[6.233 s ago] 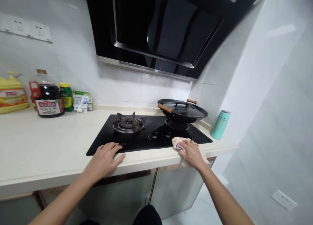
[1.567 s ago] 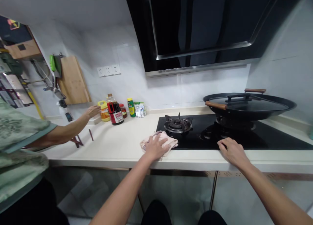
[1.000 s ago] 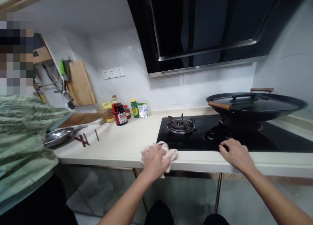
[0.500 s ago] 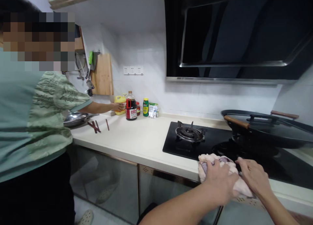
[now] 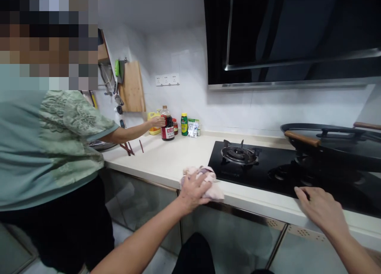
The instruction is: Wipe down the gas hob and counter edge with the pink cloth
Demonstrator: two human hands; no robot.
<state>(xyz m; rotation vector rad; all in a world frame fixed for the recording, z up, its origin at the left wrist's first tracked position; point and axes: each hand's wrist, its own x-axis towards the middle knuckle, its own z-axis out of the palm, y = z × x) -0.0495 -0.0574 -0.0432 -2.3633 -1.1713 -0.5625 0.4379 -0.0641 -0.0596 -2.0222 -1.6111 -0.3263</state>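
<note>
one cloth [image 5: 212, 189] lies at the front of the counter [image 5: 162, 161], seen in the head view, just off the near left corner of the hob [image 5: 235, 176]. our left hand [image 5: 192, 190] is on it from above, palm down, fingers bent into the folds, so we take it as grasping the cloth. our right hand [image 5: 323, 206] is at the hob's front edge, well to the right, and nothing shows in it. its fingers curl loosely downward with their undersides hidden, so we cannot tell whether it is clenched.

the relation that counts, we judge, is sideways: the cloth sits directly under the left hand and well left of the right, with a stretch of hob edge between the two. the left is plainly the nearer. bunched as it is, the cloth has only a rough long axis, slanting from back left to front right, about in line with the counter's front edge. its right end reaches that edge; whether it touches the hob, we cannot tell.

behind the cloth and a little to the right is the bare burner [image 5: 239, 154]. farther right, beyond our right hand, a lidded wok [image 5: 333, 155] sits over the hob. off to our left a co-worker [image 5: 74, 135] stretches an arm along the counter, their hand [image 5: 157, 122] at the handle side of an upright bottle [image 5: 168, 133], well apart from the cloth.
</note>
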